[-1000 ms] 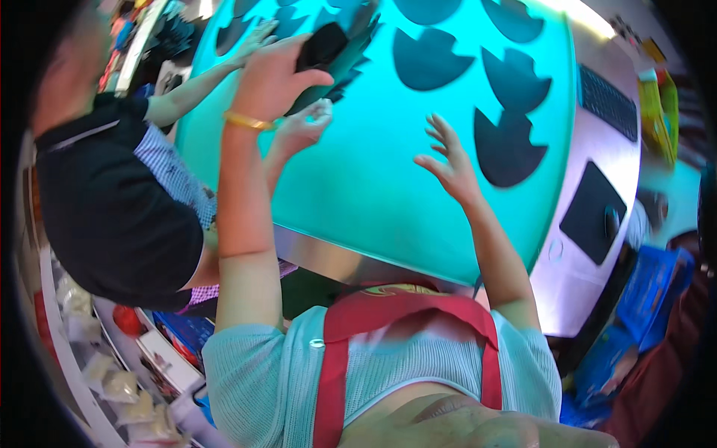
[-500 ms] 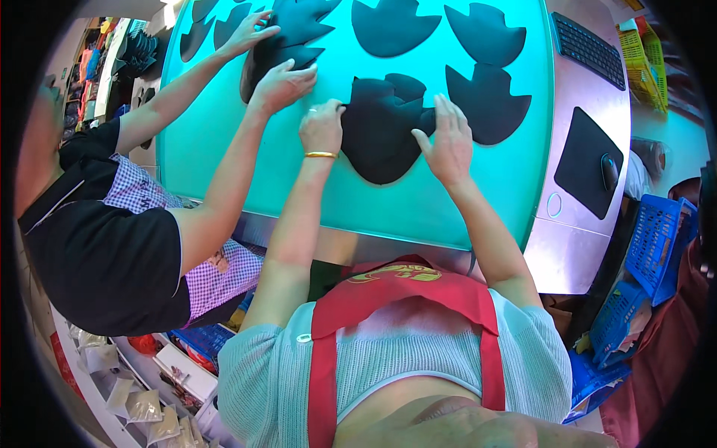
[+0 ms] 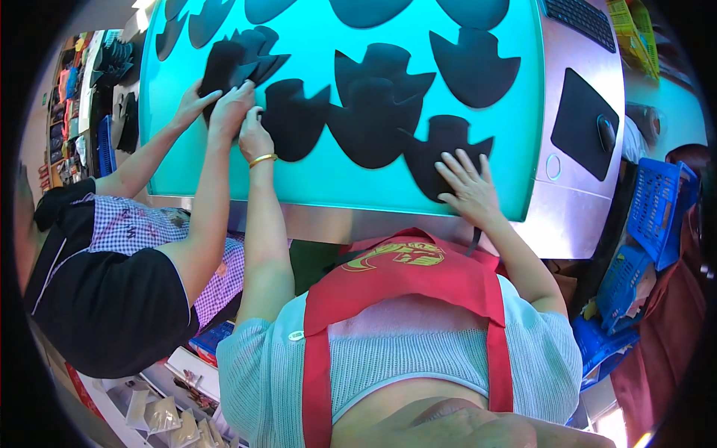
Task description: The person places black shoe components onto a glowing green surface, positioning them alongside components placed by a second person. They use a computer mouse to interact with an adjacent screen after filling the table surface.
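Black cut sheet pieces with a curved edge and pointed tips lie on the bright turquoise tabletop (image 3: 299, 183). My left hand (image 3: 257, 139), with a gold bangle at the wrist, has its fingers pinched at the left tip of one black piece (image 3: 295, 123). Flat and spread, my right hand (image 3: 472, 187) rests on the right part of another black piece (image 3: 441, 145) near the front edge. Between my hands, two more black pieces (image 3: 375, 123) overlap. Close beside my left hand, a co-worker's hands (image 3: 224, 112) hold a bunch of black pieces (image 3: 228, 67).
The co-worker stands at my left in a checked apron (image 3: 127, 216). More black pieces (image 3: 474, 67) lie farther back. On the metal side ledge are a keyboard (image 3: 579, 22), a mouse pad (image 3: 579, 127) and a mouse (image 3: 606, 134). Blue baskets (image 3: 653, 201) stand at the right.
My hands have moved apart, the left toward the co-worker and the right to the right. The stacked black pieces between them are now spread in a row. The co-worker's hands have come nearer together.
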{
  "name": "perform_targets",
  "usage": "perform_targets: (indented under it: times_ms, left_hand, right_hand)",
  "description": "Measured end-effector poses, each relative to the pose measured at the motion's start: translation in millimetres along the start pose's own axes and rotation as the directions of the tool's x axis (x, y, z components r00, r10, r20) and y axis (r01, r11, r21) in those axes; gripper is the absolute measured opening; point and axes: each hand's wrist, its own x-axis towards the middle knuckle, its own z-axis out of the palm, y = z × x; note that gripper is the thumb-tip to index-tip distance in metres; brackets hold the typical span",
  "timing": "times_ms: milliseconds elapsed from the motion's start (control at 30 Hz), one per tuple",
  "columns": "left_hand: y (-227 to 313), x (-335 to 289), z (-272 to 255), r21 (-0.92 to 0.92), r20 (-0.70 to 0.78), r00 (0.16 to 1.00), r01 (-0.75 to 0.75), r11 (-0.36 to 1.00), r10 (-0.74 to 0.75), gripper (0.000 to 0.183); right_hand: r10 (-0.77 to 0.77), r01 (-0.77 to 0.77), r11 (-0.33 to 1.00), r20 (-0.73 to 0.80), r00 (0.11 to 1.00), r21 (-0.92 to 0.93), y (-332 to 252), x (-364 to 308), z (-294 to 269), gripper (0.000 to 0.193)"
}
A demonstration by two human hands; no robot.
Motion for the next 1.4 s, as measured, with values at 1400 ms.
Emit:
perform_targets:
  times_ms: [1400]
  left_hand:
    - [38,-78,-52,-0.192,0.273,0.780,-0.529,0.826,0.563,0.048]
  right_hand:
    - [-0.250,0.217,0.956,-0.160,0.955,-0.199,-17,267,-27,0.066]
